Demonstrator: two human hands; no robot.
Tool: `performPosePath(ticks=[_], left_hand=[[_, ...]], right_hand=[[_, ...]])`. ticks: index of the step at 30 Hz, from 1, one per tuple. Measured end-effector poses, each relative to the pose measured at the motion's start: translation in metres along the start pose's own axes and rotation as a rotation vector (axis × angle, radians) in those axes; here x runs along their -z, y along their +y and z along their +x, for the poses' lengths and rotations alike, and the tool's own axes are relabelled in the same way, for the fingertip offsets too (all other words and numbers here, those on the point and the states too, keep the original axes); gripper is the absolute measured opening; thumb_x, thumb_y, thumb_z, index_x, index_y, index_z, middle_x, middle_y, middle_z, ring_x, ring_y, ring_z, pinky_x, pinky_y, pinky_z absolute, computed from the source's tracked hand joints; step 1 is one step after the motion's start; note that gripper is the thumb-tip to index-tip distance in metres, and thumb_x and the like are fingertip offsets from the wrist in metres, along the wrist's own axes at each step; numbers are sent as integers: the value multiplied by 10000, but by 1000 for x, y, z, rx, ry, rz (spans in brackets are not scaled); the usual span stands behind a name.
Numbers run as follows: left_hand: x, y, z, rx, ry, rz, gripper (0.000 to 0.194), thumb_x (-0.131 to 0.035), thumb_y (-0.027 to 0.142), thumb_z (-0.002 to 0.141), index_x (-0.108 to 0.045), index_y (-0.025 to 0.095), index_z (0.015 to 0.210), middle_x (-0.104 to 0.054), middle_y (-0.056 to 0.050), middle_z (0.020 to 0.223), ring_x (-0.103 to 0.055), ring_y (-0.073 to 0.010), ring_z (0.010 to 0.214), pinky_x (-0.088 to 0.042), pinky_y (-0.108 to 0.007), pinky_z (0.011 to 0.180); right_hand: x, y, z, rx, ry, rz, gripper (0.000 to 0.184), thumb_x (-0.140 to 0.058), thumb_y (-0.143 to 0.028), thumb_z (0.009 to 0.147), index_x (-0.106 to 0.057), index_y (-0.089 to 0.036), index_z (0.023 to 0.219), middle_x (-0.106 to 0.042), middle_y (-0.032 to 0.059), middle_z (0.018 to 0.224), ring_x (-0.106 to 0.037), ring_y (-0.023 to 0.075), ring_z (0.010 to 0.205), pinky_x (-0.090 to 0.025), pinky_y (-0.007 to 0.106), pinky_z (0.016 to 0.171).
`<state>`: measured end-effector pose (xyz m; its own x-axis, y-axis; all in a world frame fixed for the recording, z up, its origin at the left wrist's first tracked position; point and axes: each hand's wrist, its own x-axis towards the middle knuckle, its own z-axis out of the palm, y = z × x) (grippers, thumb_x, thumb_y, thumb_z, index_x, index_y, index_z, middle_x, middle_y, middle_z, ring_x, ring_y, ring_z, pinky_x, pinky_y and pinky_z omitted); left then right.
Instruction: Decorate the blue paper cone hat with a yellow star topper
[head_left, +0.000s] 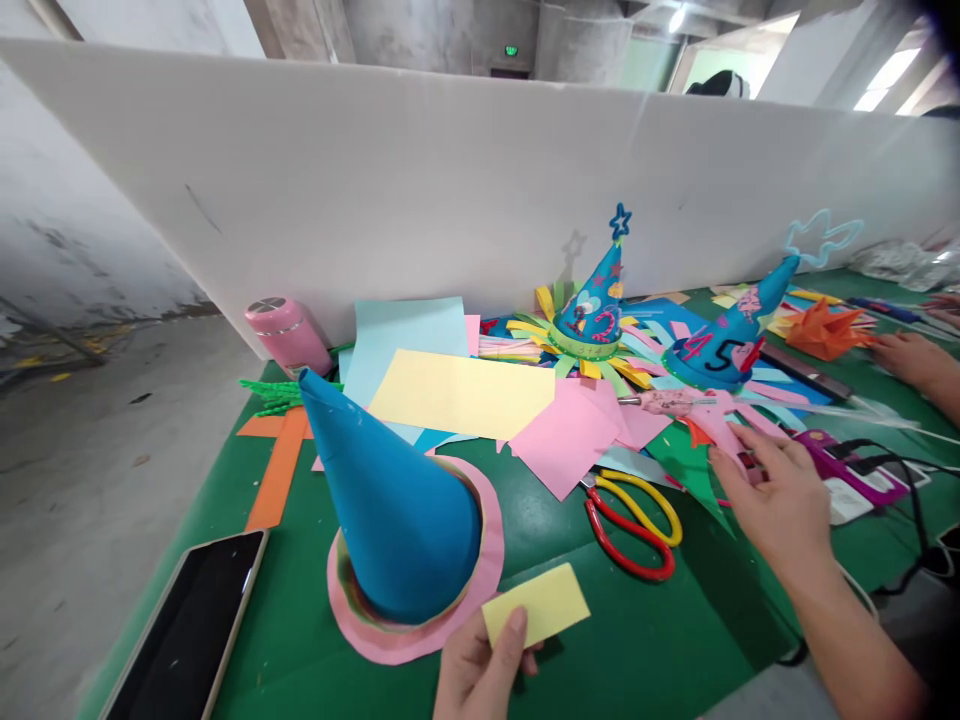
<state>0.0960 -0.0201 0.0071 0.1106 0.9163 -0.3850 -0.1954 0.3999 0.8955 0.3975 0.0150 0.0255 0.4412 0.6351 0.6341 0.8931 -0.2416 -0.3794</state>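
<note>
My left hand (487, 660) pinches a small yellow paper rectangle (551, 603) between thumb and fingers, low in front of me. Close beside it stands a plain blue paper cone hat (405, 530) with a pink paper ring (491, 530) around its base. Over on the right, my right hand (780, 490) is closed round the handle of a pink hot glue gun (720, 415), whose nozzle points left above pink paper sheets (574, 440). Scissors with red and yellow handles (637, 520) lie between my hands.
Two decorated blue cone hats (596, 310) (731, 335) stand at the back. A phone (187, 630), orange paper strips (279, 470) and a pink bottle (289, 335) are on the left. Cables run by a purple power strip (862, 475). Another person's hand (911, 360) is far right.
</note>
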Motion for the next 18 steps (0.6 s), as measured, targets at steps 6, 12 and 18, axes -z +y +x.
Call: performPosePath(ticks=[6, 12, 18], left_hand=[[-57, 15, 15, -38, -373, -99, 268, -588, 384, 717, -708, 146, 752, -554, -115, 1085, -525, -245, 924, -416, -312, 778], [-94, 17, 38, -97, -407, -318, 258, -563, 300, 759, -682, 162, 941, -527, -102, 1185, -433, -262, 1116, -325, -355, 946], [-95, 21, 42, -58, -319, -273, 266, -558, 320, 761, -667, 151, 934, -635, -78, 925, -549, -206, 851, -419, -309, 772]], right_hand=[[-20, -56, -32, -223, -160, 347, 379, -549, -394, 718, -600, -167, 1017, -550, 80, 878, -547, 224, 763, -471, 338, 657], [-25, -95, -69, -301, -363, 608, 441, -542, -373, 732, -526, -190, 1133, -563, 105, 1030, -562, 267, 896, -471, 385, 759], [-19, -105, -90, -252, -422, 680, 466, -497, -366, 755, -451, -229, 1198, -576, 99, 1074, -534, 293, 984, -437, 450, 848]])
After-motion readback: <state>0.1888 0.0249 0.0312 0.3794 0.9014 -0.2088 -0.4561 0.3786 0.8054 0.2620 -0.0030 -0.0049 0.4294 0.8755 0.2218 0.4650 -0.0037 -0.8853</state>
